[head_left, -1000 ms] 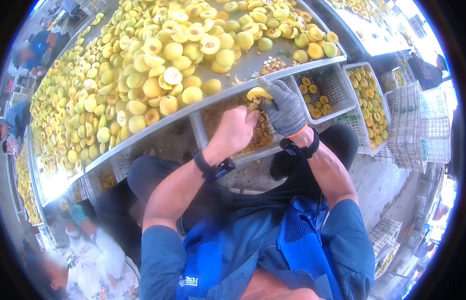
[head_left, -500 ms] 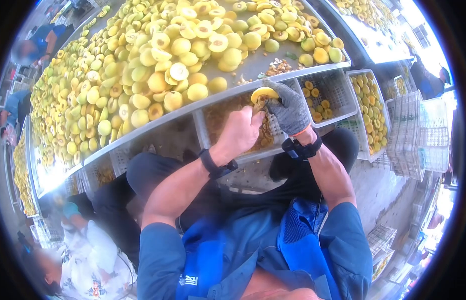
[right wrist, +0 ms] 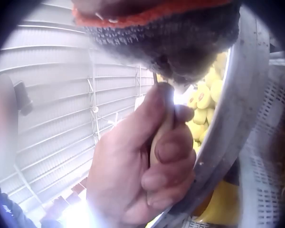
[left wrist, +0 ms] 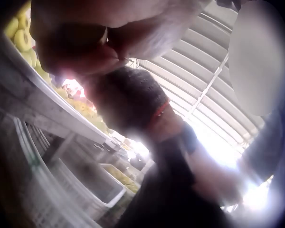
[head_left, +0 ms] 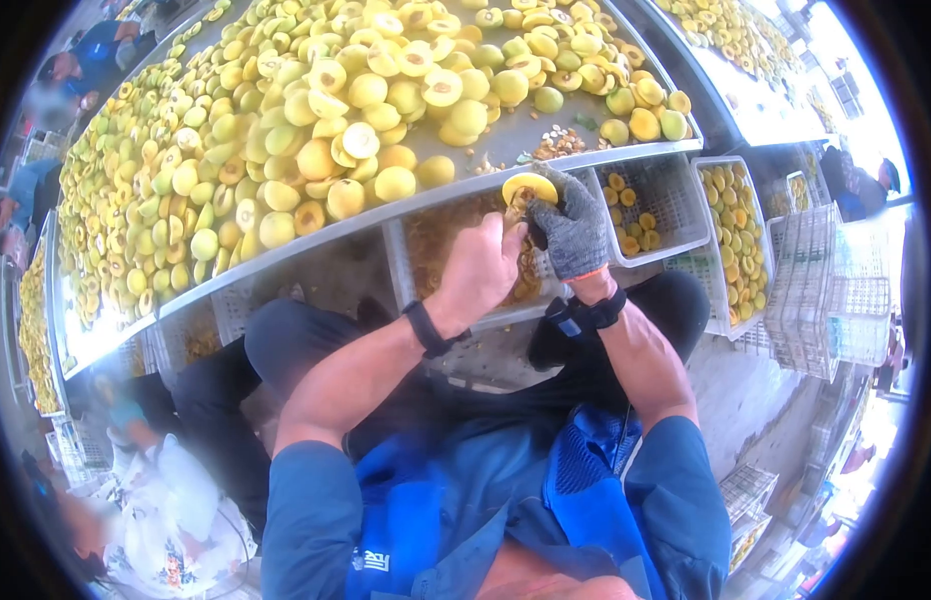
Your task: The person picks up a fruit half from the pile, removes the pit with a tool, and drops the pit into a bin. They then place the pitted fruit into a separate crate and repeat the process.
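Note:
In the head view, the bare left hand grips a slim tool, whose tan handle shows between curled fingers in the right wrist view. The gloved right hand pinches a yellow fruit with a round cut opening, and the tool's end meets it there. Both hands are close together over a crate of brown and orange bits, by the table's metal edge. In the left wrist view the grey glove has an orange cuff; dark, blurred fingers of the left hand hide the fruit.
Whole and cut yellow fruits are heaped on the table, with a small pile of pits near its edge. To the right stand a crate of some fruit, a fuller crate and stacked white crates. People sit at the left.
The fruit in the gloved hand has turned from nearly edge-on to showing its round cut opening to the head view. Both hands stay together at the table's edge; the view has shifted slightly.

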